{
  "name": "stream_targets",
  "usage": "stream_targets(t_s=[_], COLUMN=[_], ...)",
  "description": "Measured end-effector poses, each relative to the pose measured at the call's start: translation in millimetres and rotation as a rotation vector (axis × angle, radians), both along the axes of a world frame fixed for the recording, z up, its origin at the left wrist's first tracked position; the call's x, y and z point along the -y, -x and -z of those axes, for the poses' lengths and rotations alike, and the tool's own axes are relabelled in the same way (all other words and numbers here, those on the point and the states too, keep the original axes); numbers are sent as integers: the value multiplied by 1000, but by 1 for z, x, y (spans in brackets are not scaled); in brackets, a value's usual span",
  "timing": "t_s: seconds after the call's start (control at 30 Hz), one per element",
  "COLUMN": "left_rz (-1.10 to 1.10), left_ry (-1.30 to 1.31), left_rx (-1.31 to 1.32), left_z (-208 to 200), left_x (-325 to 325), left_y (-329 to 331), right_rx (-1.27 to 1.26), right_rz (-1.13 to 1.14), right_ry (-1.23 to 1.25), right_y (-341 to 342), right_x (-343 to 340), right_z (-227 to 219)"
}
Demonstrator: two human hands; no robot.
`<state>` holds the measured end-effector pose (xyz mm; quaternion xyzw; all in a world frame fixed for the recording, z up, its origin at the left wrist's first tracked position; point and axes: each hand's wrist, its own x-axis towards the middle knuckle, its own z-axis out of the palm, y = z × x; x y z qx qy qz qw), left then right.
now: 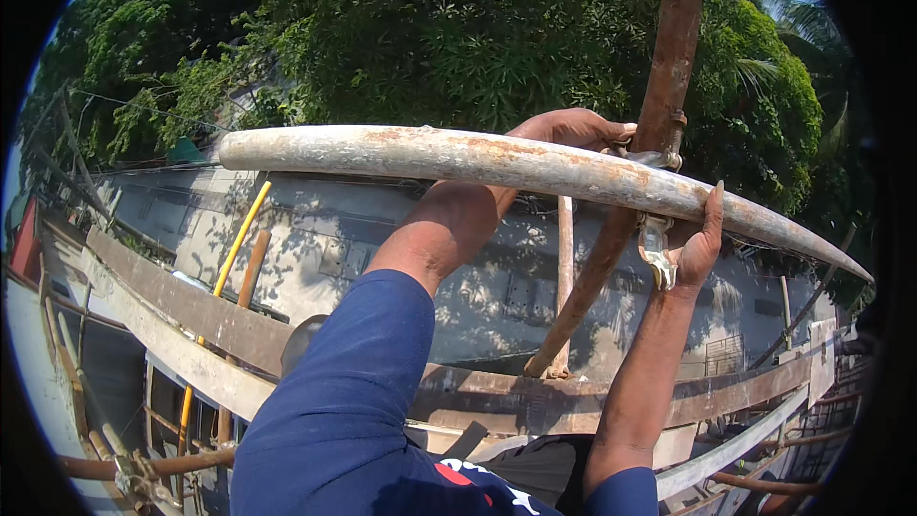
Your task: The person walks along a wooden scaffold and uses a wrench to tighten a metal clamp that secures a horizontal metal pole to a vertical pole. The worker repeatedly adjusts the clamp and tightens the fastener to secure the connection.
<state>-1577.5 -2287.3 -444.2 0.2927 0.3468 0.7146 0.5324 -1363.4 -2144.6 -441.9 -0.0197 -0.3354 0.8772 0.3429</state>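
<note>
A long grey, rust-streaked scaffold pipe [430, 155] lies across the view in front of me and crosses a brown, rusty upright pipe [669, 48]. Where they meet sits a metal scaffold clamp [657, 159], whose loose-looking lower flap [657, 253] hangs below the grey pipe. My left arm passes behind the grey pipe, and my left hand [573, 127] shows above it, fingers closed at the clamp's upper part. From below, my right hand [695, 247] grips the grey pipe beside the flap, thumb up on its near face; its other fingers are hidden behind.
Below me run wooden planks [201, 315] and a brown board [535, 401]. A yellow pole [229, 253] rises at left, with a thinner post [565, 277] near the middle. Other scaffold pipes [181, 463] stand low. Paved ground lies far below; leafy trees [458, 29] fill the background.
</note>
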Motion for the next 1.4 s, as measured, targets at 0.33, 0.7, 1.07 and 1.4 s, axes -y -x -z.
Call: stream_targets(t_s=[0.33,0.7,1.07,1.4], left_rz=[-132,-288,-133,-24], left_ry=[-22,-87,202,-43], left_rx=[-220,-76,26,41], left_z=[4,18,1,-10], left_x=[-2,-8,-3,-6], left_y=[9,0,-4,-7], right_rx=[94,94,-29,-13], right_rz=[104,24,-47,143], right_ry=[10,-19,33,-37], right_y=[6,4,2,3], right_x=[-30,-37,-6,9], right_z=[10,9,1,-5])
